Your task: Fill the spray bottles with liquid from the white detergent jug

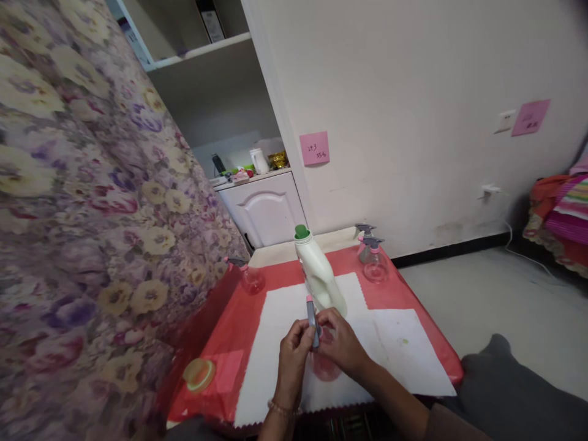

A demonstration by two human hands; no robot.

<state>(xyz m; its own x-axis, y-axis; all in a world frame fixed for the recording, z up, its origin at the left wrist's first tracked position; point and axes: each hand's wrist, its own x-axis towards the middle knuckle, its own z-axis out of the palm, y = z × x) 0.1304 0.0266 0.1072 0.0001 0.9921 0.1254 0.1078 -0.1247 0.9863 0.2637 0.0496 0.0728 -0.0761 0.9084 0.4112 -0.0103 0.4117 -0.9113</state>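
Over the white cloth, a small clear pink spray bottle stands upright beneath my hands, its neck partly covered by my fingers. My left hand is closed around the grey spray head, whose pink nozzle tip points away from me. From the other side, the fingers of my right hand close in at the head and neck of the same bottle; their exact grip is partly hidden. Just beyond my hands rises a large pale green jug with a handle and a green inner spout at its open mouth.
Two more spray bottles stand at the table's back right, another at back left. A roll of tape lies front left on the red tablecloth. A floral curtain borders the left; a white wall rises behind.
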